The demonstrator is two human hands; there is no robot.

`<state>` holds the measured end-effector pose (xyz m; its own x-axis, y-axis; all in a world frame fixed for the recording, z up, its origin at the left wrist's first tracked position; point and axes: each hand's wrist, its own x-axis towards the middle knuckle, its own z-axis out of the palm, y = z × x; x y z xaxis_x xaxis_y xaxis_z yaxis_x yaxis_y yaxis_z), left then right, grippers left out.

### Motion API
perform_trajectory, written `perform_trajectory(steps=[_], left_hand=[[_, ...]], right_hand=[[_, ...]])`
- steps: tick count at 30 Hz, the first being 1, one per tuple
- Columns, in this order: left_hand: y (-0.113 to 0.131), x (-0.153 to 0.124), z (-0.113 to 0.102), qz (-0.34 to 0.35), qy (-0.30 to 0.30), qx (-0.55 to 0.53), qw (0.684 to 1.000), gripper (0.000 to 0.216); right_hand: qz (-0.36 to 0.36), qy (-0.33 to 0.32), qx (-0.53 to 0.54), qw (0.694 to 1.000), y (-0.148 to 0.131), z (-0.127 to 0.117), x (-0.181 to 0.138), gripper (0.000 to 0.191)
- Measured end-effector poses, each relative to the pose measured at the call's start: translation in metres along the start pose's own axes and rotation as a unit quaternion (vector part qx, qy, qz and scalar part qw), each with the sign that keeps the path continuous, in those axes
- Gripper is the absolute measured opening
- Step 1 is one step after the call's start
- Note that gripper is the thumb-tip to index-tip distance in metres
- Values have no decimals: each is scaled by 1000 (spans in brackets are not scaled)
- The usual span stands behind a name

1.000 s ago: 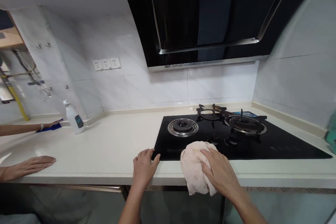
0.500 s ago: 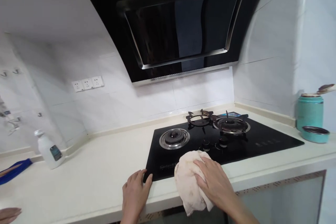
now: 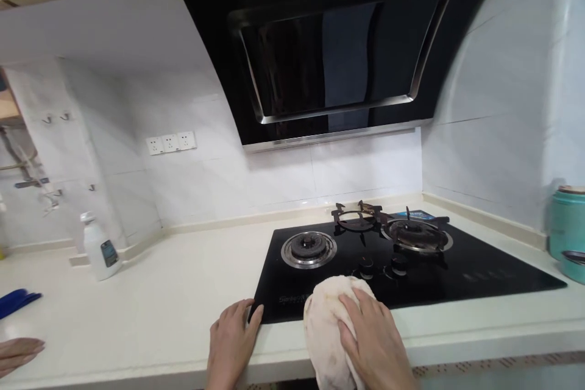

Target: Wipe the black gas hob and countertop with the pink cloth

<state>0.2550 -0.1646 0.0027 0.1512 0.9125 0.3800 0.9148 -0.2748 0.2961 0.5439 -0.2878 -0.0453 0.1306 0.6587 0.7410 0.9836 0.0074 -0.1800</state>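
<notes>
Grip: right hand (image 3: pixel 372 338) on cloth (image 3: pixel 326 335), gas hob (image 3: pixel 479 274) edge; logo (image 3: pixel 292 298) blurred.

White pump bottle (image 3: pixel 100 248) and blue cloth (image 3: pixel 16 303) on the counter (image 3: pixel 173 298) — teal canister (image 3: pixel 567 225) at right

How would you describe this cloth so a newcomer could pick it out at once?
Below the black range hood is a black glass gas hob. At the hob's front edge, the person's right hand presses down a bunched off-white cloth, the only soft, stained thing beside the hard glass and counter.
</notes>
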Motion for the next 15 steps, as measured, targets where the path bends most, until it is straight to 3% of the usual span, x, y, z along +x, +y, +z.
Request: perform_trajectory(steps=[4,9,15], left_hand=[[-1,0,4,4,11,-4,1000,43],[5,-6,0,4,17,6,1000,38],[15,-17,-5,-5,20,-26,999,36]], right_hand=[[-42,23,-8,999,3,17,-2,42],[-60,2,-4,998,4,16,-5,44],[-177,-73,87,978,53,17,-15,80]])
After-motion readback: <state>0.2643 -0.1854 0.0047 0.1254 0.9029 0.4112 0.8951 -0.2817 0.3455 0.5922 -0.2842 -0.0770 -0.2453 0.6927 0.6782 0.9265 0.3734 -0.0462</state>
